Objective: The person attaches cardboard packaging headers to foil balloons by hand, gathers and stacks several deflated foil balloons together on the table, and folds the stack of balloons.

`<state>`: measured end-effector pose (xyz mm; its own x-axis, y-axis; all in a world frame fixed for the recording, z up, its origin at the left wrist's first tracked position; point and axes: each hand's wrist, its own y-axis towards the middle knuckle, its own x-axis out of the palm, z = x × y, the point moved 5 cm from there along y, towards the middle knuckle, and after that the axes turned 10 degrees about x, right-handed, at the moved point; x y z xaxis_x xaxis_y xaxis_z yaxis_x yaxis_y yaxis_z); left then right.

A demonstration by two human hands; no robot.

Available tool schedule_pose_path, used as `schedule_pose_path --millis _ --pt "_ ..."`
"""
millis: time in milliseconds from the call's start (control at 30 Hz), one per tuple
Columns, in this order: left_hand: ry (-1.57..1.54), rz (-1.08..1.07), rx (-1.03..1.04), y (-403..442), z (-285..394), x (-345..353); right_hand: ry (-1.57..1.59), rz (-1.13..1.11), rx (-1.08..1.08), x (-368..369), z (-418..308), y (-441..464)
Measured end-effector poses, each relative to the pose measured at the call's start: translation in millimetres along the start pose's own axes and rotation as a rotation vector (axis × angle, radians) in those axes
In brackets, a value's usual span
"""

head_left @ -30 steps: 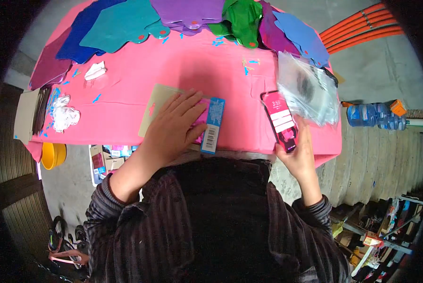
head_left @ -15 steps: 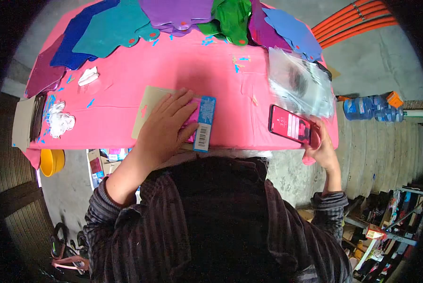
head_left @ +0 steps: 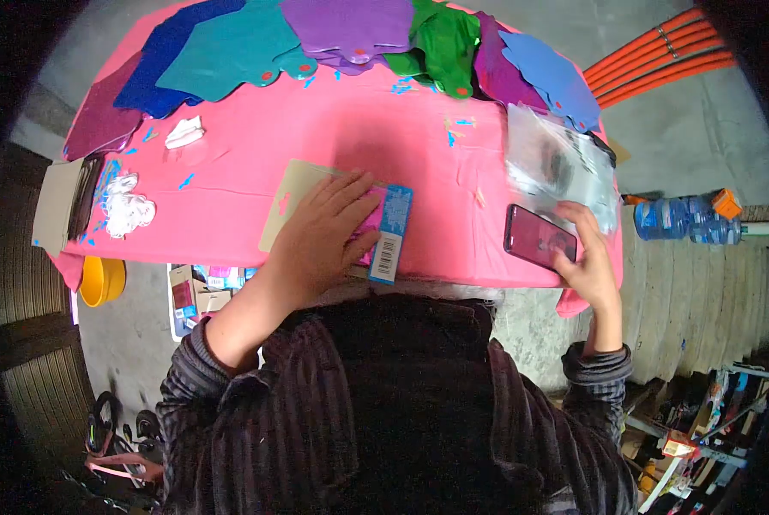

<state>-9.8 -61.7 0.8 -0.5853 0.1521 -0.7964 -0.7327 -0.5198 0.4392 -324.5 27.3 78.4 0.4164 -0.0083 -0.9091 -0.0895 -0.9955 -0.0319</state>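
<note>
The beige card package (head_left: 286, 206) lies at the pink table's (head_left: 256, 184) 6 o'clock edge, with a hang slot, a bright pink middle and a blue strip above a white barcode panel. The left hand (head_left: 324, 232) rests flat on it, fingers extended, gripping nothing. At its 3 o'clock, the right hand (head_left: 592, 264) thumbs a dark-screened phone (head_left: 534, 236), fingers parted; how firmly it grips, I cannot tell. Clear bags (head_left: 551, 159) lie at the phone's 12 o'clock.
</note>
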Motion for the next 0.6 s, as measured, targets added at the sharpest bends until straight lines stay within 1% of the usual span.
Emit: schedule_pose_path --millis 100,133,233,267,367,400,500,533,600 --pt "-0.018 0.008 0.017 -1 1 0 -0.029 0.019 -0.161 22 -42 21" --pt "-0.012 0.009 0.01 -1 0 1 -0.026 0.016 -0.169 25 -51 28" --pt "-0.009 0.012 0.042 -1 -1 3 -0.272 0.155 -0.244 29 -75 50" --pt "-0.006 0.011 0.035 -1 0 2 -0.268 0.151 -0.25 30 -69 57" --pt "0.003 -0.011 0.013 1 1 1 -0.522 0.195 -0.063 27 -13 80" --pt "0.008 -0.008 0.006 1 1 1 -0.52 0.194 -0.072 28 -5 83" --pt "0.016 0.017 0.019 0 1 3 -0.505 0.088 0.037 34 11 89" --pt "0.019 0.02 0.011 0 1 3 -0.505 0.085 0.029 35 12 89" --pt "0.021 0.025 0.007 0 2 3 -0.536 0.138 -0.069 36 5 88"
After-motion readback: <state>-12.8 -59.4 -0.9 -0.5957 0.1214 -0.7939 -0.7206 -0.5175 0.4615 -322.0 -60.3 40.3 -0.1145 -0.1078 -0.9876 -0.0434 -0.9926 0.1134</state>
